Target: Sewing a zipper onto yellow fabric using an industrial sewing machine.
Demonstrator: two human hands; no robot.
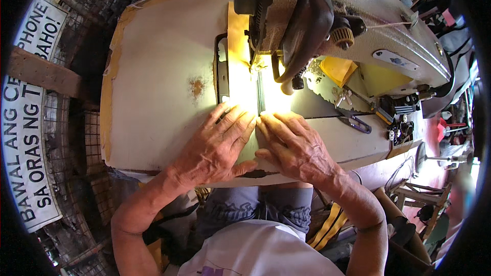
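Note:
My left hand point(217, 143) lies palm down with its fingers stretched forward on brightly lit yellow material. Beside it, my right hand point(302, 148) rests flat, fingertips pointing toward the sewing machine's needle area. Between the two sets of fingertips a narrow dark strip point(260, 93) runs forward to the needle; it looks like a zipper, but glare blurs it. Past the needle, a flat yellow strip point(238, 33) extends along the table. The sewing machine point(353, 0) stands over the work, its head hiding part of the needle and foot.
Right of the needle lie a yellow scrap point(337, 70), small metal pieces point(342, 95), thread snips point(355, 121) and a screwdriver point(382, 113). A bobbin winder point(401, 131) sits at the table's right end. Signs point(30, 158) hang on wire mesh at left. The worn tabletop point(158, 71) has a rusty stain.

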